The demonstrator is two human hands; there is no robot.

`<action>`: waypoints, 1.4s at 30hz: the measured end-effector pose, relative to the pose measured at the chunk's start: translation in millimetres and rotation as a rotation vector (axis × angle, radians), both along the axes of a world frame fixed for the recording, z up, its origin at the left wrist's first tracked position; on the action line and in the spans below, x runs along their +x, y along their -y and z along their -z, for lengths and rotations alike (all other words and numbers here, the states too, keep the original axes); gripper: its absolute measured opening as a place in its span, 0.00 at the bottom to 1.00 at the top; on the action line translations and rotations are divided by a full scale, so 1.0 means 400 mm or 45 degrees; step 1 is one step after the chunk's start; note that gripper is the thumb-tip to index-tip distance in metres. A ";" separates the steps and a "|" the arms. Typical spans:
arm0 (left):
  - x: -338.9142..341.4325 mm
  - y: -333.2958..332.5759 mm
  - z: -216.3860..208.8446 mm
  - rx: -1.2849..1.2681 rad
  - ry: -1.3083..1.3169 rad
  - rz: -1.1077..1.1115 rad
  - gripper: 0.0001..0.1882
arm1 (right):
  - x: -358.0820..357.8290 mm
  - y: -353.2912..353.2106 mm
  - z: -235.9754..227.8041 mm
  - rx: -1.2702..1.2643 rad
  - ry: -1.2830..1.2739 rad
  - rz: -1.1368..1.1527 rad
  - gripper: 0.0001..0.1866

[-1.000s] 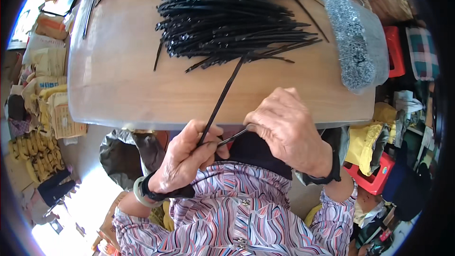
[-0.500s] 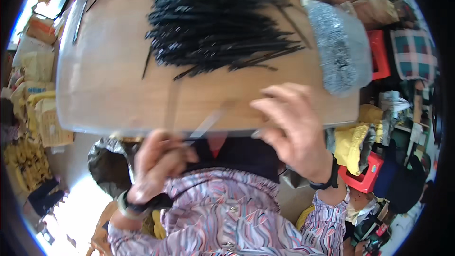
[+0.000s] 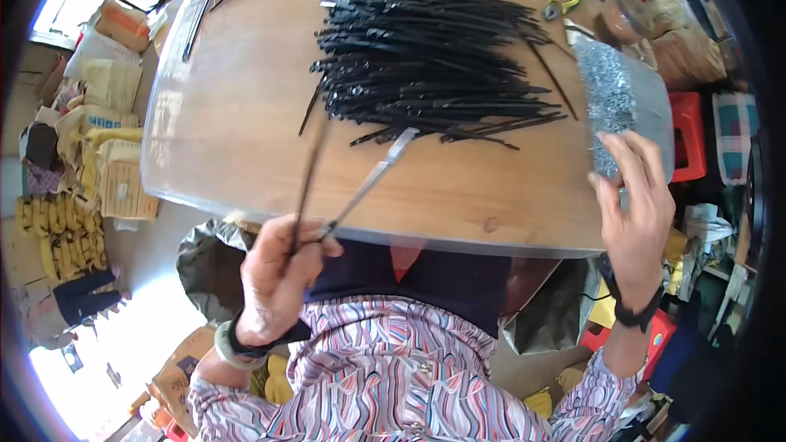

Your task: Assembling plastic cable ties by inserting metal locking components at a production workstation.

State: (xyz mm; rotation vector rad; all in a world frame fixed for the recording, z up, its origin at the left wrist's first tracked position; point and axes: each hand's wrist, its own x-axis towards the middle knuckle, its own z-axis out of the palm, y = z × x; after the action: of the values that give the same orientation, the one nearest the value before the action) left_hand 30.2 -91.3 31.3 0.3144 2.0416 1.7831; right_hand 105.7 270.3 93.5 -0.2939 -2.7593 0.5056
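Observation:
My left hand (image 3: pixel 282 266) is closed at the near edge of the table. From it rise thin black strips: one stands nearly upright (image 3: pixel 309 176), and another slants to the right and ends in a flat silvery piece (image 3: pixel 399 147). Whether they are two strips or one bent strip I cannot tell. My right hand (image 3: pixel 637 196) is at the right edge of the table, over a clear plastic bag (image 3: pixel 651 106) of small silvery metal pieces (image 3: pixel 607 86). Its thumb and fingers are apart, with nothing visible between them. A thick heap of black strips (image 3: pixel 426 57) lies across the middle.
Yellow-and-green handled pliers (image 3: pixel 562 0) lie at the far right of the table (image 3: pixel 237 115). A few loose strips (image 3: pixel 199 23) rest at the far left. A red stool (image 3: pixel 686 135) stands beyond the right edge. A dark bag (image 3: pixel 214 270) hangs below the near left edge.
My right hand has moved right, from above the near table edge to the bag of metal pieces. My left hand stays near the edge, and the strips in it now point farther up. The view has shifted.

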 end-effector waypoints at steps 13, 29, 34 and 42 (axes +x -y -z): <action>0.005 -0.005 0.019 -0.210 -0.740 0.461 0.17 | -0.086 0.211 0.104 -0.128 -0.108 -0.635 0.15; -0.096 0.103 0.062 -0.804 -0.728 -0.080 0.15 | 0.020 -0.052 0.035 0.022 -0.038 0.144 0.09; -0.132 -0.043 0.012 -0.926 -1.145 0.294 0.24 | -0.016 -0.135 0.065 0.499 -0.119 -0.209 0.08; -0.191 -0.236 0.060 -0.826 -1.127 0.388 0.16 | 0.032 -0.133 -0.027 -0.997 -0.893 -0.063 0.03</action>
State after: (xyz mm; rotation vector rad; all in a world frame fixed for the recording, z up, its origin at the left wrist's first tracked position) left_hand -46.3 3.1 7.5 1.2800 2.7864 0.7480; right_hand 118.6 323.3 104.4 -0.1674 -1.8002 1.3842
